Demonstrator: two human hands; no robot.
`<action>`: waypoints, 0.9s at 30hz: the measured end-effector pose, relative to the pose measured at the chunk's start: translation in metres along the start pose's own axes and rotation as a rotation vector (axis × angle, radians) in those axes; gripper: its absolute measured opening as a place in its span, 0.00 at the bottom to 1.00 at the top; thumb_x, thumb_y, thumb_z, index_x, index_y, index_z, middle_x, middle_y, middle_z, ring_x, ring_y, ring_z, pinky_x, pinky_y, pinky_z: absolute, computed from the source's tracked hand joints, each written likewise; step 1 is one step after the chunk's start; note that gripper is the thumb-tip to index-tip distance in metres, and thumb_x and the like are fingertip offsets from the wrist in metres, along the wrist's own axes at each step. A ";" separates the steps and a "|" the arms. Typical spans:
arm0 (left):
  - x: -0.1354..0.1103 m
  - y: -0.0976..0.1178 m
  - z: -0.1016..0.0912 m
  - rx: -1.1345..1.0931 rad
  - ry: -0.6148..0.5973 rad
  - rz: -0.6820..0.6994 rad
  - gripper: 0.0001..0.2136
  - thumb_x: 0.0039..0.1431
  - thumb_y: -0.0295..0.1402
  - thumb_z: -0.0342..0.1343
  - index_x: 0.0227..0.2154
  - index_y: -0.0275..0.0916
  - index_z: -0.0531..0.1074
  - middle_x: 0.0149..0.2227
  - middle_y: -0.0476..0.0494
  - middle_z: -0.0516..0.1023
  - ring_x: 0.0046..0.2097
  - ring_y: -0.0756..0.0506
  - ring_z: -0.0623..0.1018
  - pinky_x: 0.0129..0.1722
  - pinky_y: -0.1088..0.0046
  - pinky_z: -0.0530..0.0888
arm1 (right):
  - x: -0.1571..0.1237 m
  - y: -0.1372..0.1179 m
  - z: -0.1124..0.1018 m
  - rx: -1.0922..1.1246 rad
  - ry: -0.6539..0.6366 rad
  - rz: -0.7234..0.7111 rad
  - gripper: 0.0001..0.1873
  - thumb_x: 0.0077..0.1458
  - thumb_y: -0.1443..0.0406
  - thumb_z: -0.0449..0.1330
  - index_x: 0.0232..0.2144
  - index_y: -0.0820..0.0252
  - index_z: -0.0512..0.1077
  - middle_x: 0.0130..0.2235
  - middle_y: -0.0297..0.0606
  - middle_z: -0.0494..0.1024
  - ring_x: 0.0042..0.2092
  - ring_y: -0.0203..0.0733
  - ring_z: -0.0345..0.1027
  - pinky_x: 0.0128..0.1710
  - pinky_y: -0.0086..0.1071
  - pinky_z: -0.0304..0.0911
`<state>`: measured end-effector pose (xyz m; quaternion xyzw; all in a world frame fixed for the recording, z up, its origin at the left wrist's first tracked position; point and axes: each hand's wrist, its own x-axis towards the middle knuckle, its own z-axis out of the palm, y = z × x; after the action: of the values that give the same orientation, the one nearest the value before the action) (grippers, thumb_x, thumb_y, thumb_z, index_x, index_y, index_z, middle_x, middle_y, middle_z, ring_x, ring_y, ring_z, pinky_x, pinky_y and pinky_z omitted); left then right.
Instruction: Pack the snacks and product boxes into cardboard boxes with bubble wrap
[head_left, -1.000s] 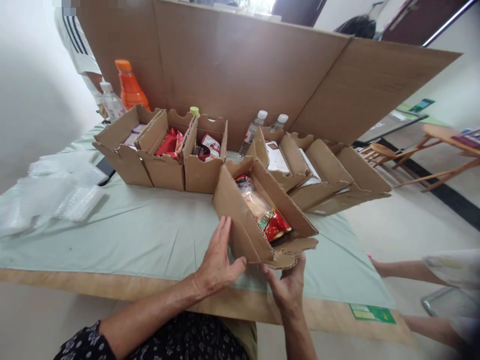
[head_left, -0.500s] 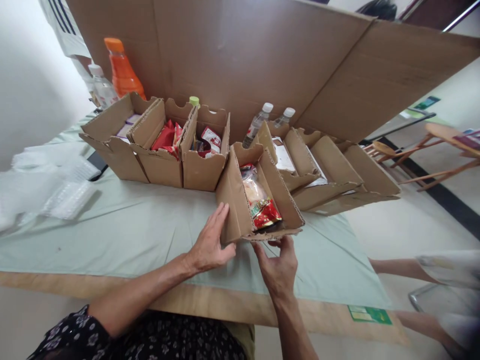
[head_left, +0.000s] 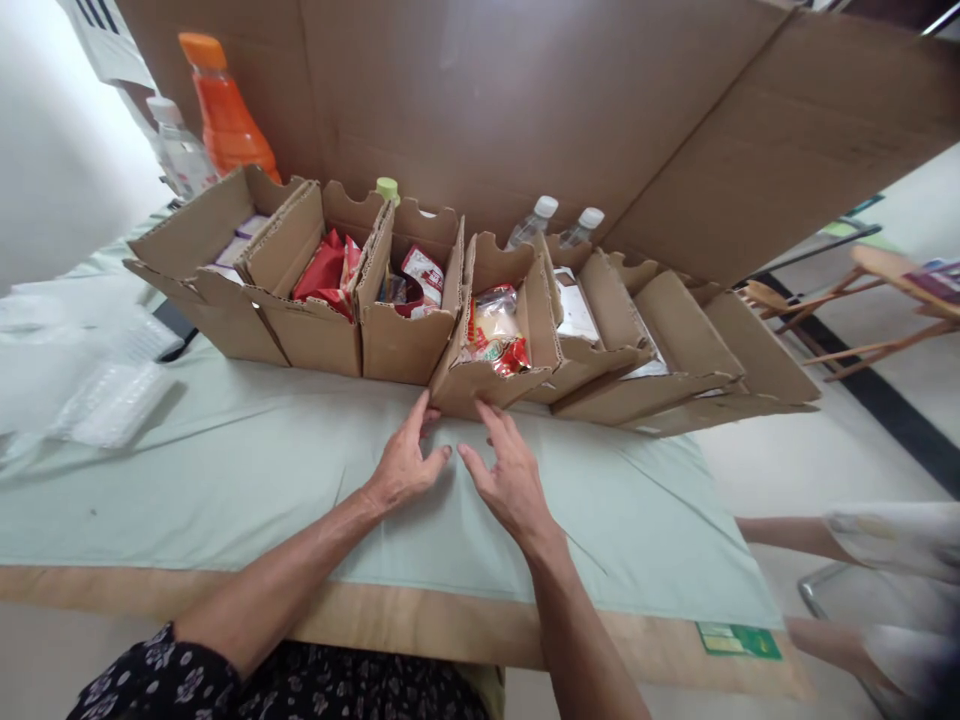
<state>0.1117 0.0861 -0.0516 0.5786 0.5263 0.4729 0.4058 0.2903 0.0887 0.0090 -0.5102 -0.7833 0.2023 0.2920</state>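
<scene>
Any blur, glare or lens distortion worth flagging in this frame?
Head view: wide-angle bending, the table edge and the cardboard sheet stretching toward the corners; head view: soft even light, the wall at the left washed out white; head view: left hand, right hand and the cardboard box at their fingertips are sharp, another person's arm at lower right smeared.

Box [head_left: 491, 385]: plain brown cardboard. Snack packet [head_left: 511, 356]: red. Tablecloth [head_left: 262, 470]: pale green, plain. Bottle [head_left: 225, 115]: orange, with orange cap. Sleeve [head_left: 187, 680]: black, small white flowers. Table edge [head_left: 420, 625]: light wood. Sticker [head_left: 739, 640]: green.
</scene>
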 end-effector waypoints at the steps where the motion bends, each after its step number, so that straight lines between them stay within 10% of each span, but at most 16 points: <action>1: -0.001 -0.001 0.001 -0.020 -0.041 0.013 0.42 0.56 0.35 0.60 0.72 0.34 0.50 0.64 0.26 0.71 0.65 0.34 0.72 0.61 0.50 0.73 | 0.010 0.004 0.002 -0.003 -0.005 0.008 0.32 0.65 0.59 0.56 0.69 0.56 0.62 0.66 0.52 0.69 0.67 0.55 0.64 0.59 0.54 0.70; 8: -0.001 0.002 -0.006 -0.005 -0.134 0.023 0.37 0.55 0.32 0.60 0.69 0.40 0.60 0.70 0.32 0.65 0.68 0.33 0.69 0.65 0.47 0.70 | 0.032 0.025 -0.007 -0.027 -0.037 0.026 0.33 0.60 0.57 0.61 0.66 0.56 0.66 0.69 0.51 0.67 0.68 0.58 0.63 0.56 0.53 0.73; 13: 0.002 0.003 -0.004 -0.014 -0.085 0.008 0.24 0.54 0.31 0.60 0.56 0.40 0.74 0.63 0.34 0.73 0.62 0.35 0.75 0.60 0.51 0.75 | 0.042 -0.033 -0.024 0.028 0.074 -0.041 0.22 0.65 0.59 0.57 0.60 0.54 0.72 0.48 0.42 0.83 0.41 0.44 0.79 0.46 0.41 0.75; 18: 0.002 0.009 -0.008 -0.002 -0.003 0.007 0.15 0.54 0.29 0.58 0.45 0.40 0.79 0.55 0.37 0.79 0.55 0.38 0.79 0.54 0.56 0.78 | 0.109 -0.089 -0.017 -0.155 -0.027 -0.078 0.33 0.63 0.64 0.57 0.69 0.55 0.60 0.37 0.36 0.84 0.37 0.45 0.77 0.45 0.40 0.71; 27: -0.078 0.020 -0.059 0.098 0.299 0.008 0.10 0.61 0.31 0.56 0.42 0.40 0.80 0.52 0.38 0.81 0.51 0.40 0.81 0.49 0.61 0.79 | 0.114 -0.096 -0.012 -0.408 0.055 -0.041 0.11 0.68 0.65 0.53 0.42 0.58 0.76 0.36 0.42 0.84 0.38 0.49 0.78 0.37 0.34 0.61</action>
<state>0.0583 0.0049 -0.0284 0.5229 0.6011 0.5290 0.2922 0.1978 0.1557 0.1056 -0.5478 -0.8101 0.0196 0.2080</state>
